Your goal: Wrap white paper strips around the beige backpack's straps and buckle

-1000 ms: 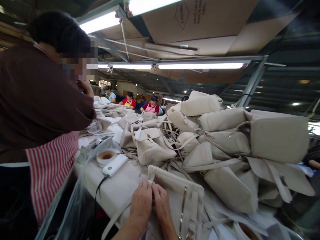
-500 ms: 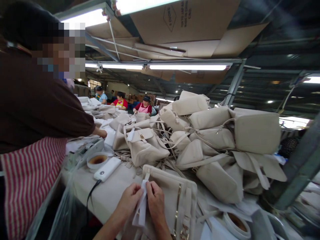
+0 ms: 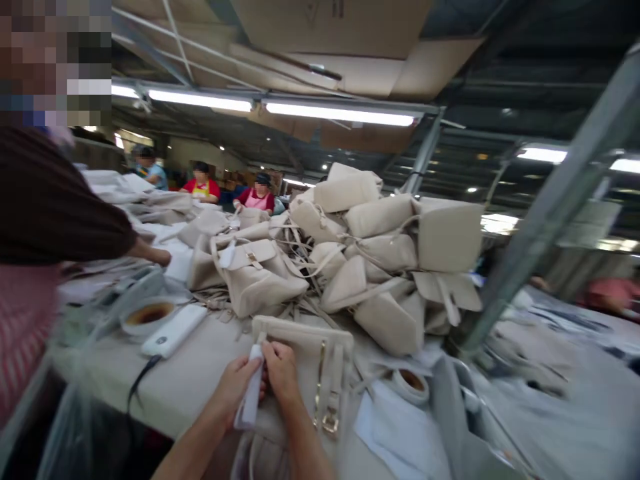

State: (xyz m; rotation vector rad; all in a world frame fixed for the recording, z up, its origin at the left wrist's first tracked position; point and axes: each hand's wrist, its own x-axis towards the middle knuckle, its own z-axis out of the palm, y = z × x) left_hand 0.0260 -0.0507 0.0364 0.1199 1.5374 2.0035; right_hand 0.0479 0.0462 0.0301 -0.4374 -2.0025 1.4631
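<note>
A beige handbag (image 3: 300, 331) with a gold zip and a gold buckle lies on the table right in front of me. Along its left side runs a folded white paper strip (image 3: 249, 395), which looks wrapped about a strap. My left hand (image 3: 236, 381) is closed, pinching the strip's upper part between thumb and fingers. Close against it, my right hand (image 3: 281, 371) is closed too, its fingertips at the strip's top edge. The fingertips partly hide what lies between them.
Beige handbags (image 3: 380, 253) are heaped behind. A white power bank (image 3: 173, 330) with a black cable and a bowl of brown liquid (image 3: 149, 313) lie left. Right are another brown-filled pot (image 3: 411, 385), white sheets (image 3: 400, 427) and a metal post (image 3: 545, 213). A co-worker's arm (image 3: 65, 213) reaches in left.
My view has swung to the right, so everything sits further left. Both hands stay at the paper strip, with the right fingers curled in more at its top.
</note>
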